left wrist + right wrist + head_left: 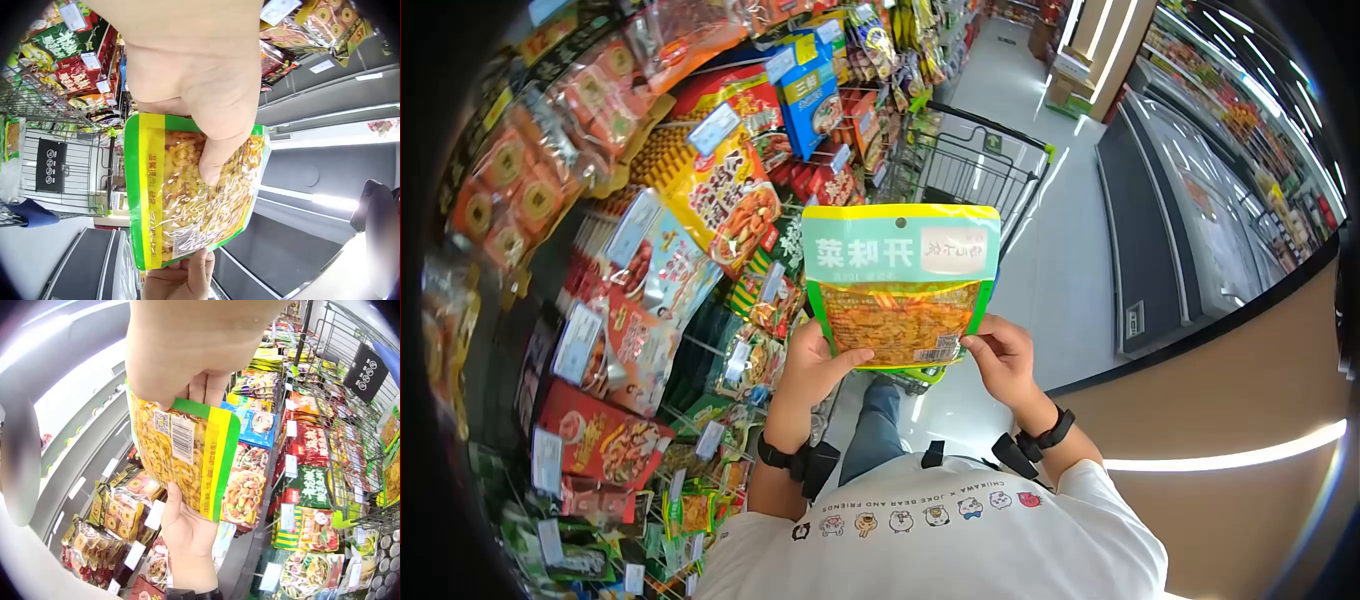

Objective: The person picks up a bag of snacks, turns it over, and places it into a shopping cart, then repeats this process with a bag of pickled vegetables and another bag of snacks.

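Display of packaged foods (625, 350), left side, near to far: hanging packets in red, yellow, blue and green, with pale price tags.
Freezer cabinet (1135, 230), right side, far: grey front, clear top.
Shopping cart (990, 122), far, beyond the hands: black wire, green corner trim.
White shirt (920, 555), near: row of small printed figures.
Food packet (900, 322), one, near, in front of the shirt: green and yellow border, clear window on orange-yellow contents, barcode low on the right; held between the two hands.
Left hand (813, 362): grips lower left edge, thumb across the window.
Right hand (1004, 362): pinches lower right edge beside the barcode.
Black wrist straps (1057, 430), one per wrist.
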The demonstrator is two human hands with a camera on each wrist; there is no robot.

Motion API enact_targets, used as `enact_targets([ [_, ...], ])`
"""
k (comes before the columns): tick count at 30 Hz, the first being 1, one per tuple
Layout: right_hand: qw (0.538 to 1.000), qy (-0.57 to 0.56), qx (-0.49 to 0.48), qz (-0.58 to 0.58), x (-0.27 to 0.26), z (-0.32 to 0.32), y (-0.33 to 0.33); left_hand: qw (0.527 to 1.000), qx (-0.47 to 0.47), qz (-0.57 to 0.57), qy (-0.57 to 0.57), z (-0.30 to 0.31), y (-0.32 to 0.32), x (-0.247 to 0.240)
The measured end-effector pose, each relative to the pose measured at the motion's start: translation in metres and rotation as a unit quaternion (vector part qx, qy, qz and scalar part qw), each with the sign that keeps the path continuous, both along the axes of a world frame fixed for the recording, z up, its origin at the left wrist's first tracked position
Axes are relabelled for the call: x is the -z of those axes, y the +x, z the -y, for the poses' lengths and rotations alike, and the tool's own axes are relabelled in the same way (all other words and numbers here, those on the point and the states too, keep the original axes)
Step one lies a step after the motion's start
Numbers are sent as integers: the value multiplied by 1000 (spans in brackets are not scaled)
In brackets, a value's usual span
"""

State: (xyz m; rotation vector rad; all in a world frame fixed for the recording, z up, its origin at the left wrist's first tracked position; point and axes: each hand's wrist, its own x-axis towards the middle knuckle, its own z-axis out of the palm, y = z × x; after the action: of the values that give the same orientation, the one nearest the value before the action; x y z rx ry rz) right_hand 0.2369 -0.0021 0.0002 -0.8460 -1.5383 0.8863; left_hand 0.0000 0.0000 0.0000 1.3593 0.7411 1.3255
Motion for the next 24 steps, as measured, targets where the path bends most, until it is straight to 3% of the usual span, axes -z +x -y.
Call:
enact_targets([
  [2, 1000, 22, -17, -2, -4, -10, -6, 1000, -14, 15, 12, -3, -4, -4],
  [3, 1000, 1, -25, 9, -12, 36, -7, 999, -22, 27, -22, 46, -5, -7],
  [8, 996, 46, -72, 5, -16, 38, -25, 998, -66, 22, 10, 65, -20, -10],
  [14, 983, -22, -183, -7, -7, 47, -42, 995, -92, 45, -22, 100, -48, 5],
  [15, 974, -69, -206, -63, -5, 46, -45, 994, -98, 51, -23, 105, -54, 6],
  [17, 936, -169, -261, -165, 1, 42, -58, 991, -42, 105, -72, 113, -63, 9],
  [20, 925, -202, -272, -174, 10, 35, -94, 966, 71, 195, -153, 129, -70, 26],
  [22, 844, -330, -338, -253, 63, 24, -105, 931, 157, 268, -194, 140, -75, 50],
  [24, 783, -415, -387, -256, 57, 30, -139, 876, 221, 355, -238, 156, -78, 80],
])
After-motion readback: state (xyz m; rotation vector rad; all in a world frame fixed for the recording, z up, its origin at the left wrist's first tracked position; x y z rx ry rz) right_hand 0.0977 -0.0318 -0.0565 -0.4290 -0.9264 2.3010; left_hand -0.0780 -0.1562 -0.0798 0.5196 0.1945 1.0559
